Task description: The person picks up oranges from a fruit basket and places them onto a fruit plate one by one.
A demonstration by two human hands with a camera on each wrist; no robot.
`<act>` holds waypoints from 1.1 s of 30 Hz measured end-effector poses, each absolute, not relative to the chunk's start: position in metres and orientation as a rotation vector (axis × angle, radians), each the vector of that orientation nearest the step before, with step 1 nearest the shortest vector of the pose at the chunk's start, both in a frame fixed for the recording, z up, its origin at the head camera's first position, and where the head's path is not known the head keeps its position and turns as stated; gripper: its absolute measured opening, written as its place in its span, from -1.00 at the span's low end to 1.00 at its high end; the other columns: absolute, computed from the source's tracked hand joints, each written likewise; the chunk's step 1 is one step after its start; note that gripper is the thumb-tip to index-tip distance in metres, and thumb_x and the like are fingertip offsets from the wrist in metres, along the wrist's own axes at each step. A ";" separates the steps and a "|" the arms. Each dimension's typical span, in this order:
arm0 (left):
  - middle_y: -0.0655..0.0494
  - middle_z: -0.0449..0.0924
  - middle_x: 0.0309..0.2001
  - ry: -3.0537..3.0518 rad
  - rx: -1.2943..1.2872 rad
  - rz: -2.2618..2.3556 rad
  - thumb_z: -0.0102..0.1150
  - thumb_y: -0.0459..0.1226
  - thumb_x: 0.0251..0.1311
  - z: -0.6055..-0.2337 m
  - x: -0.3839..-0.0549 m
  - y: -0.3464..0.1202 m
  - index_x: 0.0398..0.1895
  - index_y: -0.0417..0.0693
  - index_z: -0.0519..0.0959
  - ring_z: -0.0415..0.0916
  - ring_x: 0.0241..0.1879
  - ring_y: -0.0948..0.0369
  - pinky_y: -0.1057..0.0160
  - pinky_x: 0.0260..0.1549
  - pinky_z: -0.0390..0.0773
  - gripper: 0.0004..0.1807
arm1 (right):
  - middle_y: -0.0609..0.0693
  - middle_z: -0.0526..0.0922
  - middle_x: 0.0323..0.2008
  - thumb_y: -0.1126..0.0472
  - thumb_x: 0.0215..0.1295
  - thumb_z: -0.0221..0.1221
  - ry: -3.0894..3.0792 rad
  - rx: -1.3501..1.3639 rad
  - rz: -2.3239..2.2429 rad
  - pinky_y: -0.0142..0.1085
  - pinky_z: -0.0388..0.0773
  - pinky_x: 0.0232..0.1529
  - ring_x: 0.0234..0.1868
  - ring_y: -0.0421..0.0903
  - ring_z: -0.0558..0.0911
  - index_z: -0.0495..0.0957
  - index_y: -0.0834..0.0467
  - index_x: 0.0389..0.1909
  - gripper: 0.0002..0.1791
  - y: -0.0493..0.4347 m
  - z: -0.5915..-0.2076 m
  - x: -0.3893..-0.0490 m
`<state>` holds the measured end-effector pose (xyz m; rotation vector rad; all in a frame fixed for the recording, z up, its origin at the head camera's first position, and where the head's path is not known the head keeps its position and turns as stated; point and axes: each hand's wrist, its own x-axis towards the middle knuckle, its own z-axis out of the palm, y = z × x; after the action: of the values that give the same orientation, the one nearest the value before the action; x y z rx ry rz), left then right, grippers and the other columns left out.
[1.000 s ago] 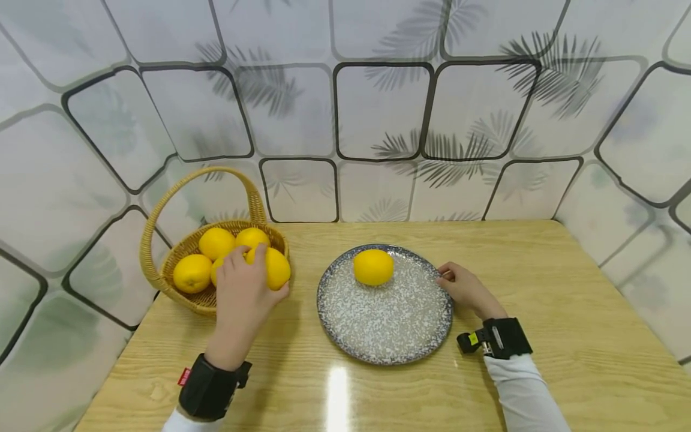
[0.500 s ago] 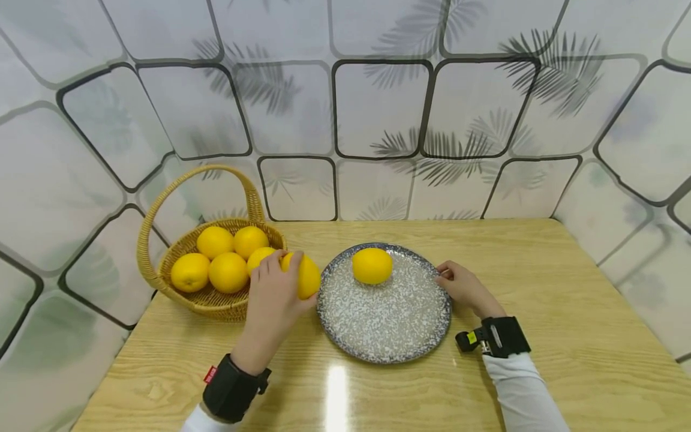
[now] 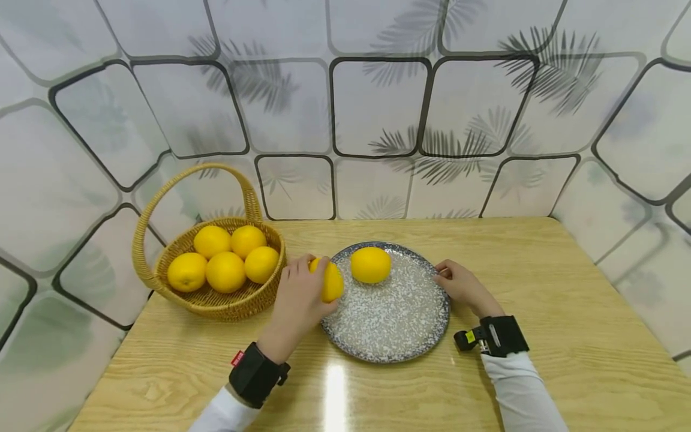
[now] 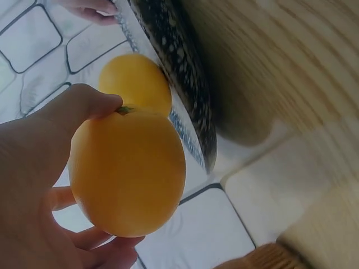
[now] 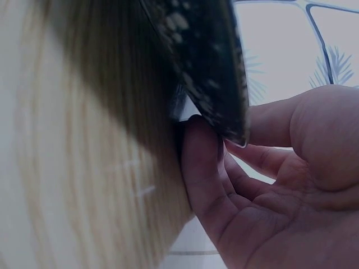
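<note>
My left hand grips a yellow-orange orange at the left rim of the speckled grey plate. In the left wrist view, the thumb lies by its stem end and the fingers curl round the far side. Another orange sits on the plate towards the back. On the plate's right side, my right hand pinches the rim. The right wrist view shows fingers under the dark plate edge, with the thumb on its other side.
A wicker basket with a tall handle stands at the back left, holding several oranges. The wooden table meets a patterned wall behind and at both sides.
My left hand has carried the orange rightward from the basket to the plate's left edge. The right hand has stayed at the plate's rim.
</note>
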<state>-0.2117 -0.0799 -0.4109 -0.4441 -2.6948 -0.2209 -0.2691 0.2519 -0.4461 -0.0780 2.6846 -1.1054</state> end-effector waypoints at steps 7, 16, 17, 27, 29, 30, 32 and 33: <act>-0.31 0.51 0.09 -2.789 -0.484 -0.360 0.40 0.08 -0.17 -0.418 -0.213 -0.071 0.19 -0.07 0.43 0.40 0.10 -0.18 -0.18 0.11 0.46 -0.20 | 0.44 0.52 0.04 0.21 0.44 -0.02 2.689 -0.090 -1.117 0.03 0.52 -0.06 -0.01 0.22 0.51 0.34 0.39 0.17 -0.59 0.251 -0.447 -0.269; -0.22 0.48 0.21 -2.849 -0.484 -0.322 0.36 0.09 -0.07 -0.419 -0.213 -0.068 0.27 -0.04 0.38 0.41 0.16 -0.11 -0.16 0.14 0.46 -0.18 | 0.45 0.51 0.05 0.21 0.44 -0.03 2.678 -0.084 -1.119 0.07 0.52 -0.03 0.01 0.23 0.51 0.33 0.40 0.18 -0.59 0.250 -0.447 -0.268; -0.21 0.47 0.22 -2.855 -0.483 -0.319 0.35 0.09 -0.06 -0.418 -0.213 -0.068 0.29 -0.04 0.37 0.40 0.17 -0.11 -0.16 0.15 0.45 -0.18 | 0.45 0.51 0.05 0.21 0.44 -0.03 2.676 -0.082 -1.120 0.07 0.52 -0.02 0.01 0.24 0.50 0.33 0.40 0.18 -0.59 0.250 -0.447 -0.268; -0.21 0.42 0.26 -2.837 -0.487 -0.323 0.39 0.05 -0.05 -0.415 -0.209 -0.068 0.29 -0.04 0.36 0.37 0.19 -0.14 -0.19 0.19 0.43 -0.18 | 0.44 0.52 0.04 0.23 0.44 -0.03 2.684 -0.090 -1.128 0.05 0.52 -0.05 0.00 0.22 0.51 0.33 0.40 0.18 -0.59 0.251 -0.447 -0.268; -0.21 0.42 0.27 -2.830 -0.488 -0.318 0.39 0.05 -0.06 -0.415 -0.208 -0.068 0.29 -0.04 0.36 0.36 0.19 -0.14 -0.18 0.19 0.43 -0.18 | 0.44 0.52 0.04 0.22 0.44 -0.03 2.684 -0.093 -1.127 0.04 0.52 -0.05 -0.01 0.22 0.51 0.33 0.40 0.18 -0.59 0.251 -0.446 -0.268; -0.21 0.42 0.27 -2.827 -0.488 -0.314 0.40 0.05 -0.06 -0.415 -0.208 -0.068 0.29 -0.04 0.36 0.36 0.19 -0.13 -0.18 0.19 0.43 -0.18 | 0.44 0.52 0.04 0.22 0.44 -0.03 2.685 -0.095 -1.126 0.04 0.52 -0.06 -0.01 0.22 0.51 0.33 0.40 0.18 -0.59 0.251 -0.446 -0.268; -0.21 0.42 0.27 -2.819 -0.491 -0.307 0.40 0.05 -0.07 -0.414 -0.207 -0.068 0.28 -0.04 0.36 0.36 0.19 -0.13 -0.17 0.18 0.44 -0.18 | 0.44 0.51 0.04 0.22 0.45 -0.04 2.687 -0.102 -1.126 0.04 0.52 -0.06 -0.01 0.22 0.51 0.33 0.40 0.18 -0.59 0.251 -0.446 -0.267; -0.21 0.42 0.26 -2.814 -0.490 -0.308 0.40 0.05 -0.07 -0.414 -0.207 -0.069 0.28 -0.05 0.36 0.36 0.19 -0.13 -0.17 0.18 0.43 -0.17 | 0.44 0.51 0.03 0.22 0.45 -0.04 2.690 -0.106 -1.125 0.04 0.52 -0.07 -0.01 0.22 0.51 0.34 0.40 0.18 -0.60 0.252 -0.445 -0.267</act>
<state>-0.2069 -0.0686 -0.4137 -0.4904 -2.8135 -0.3085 -0.2670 0.2517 -0.4455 -0.1062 2.6902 -1.1251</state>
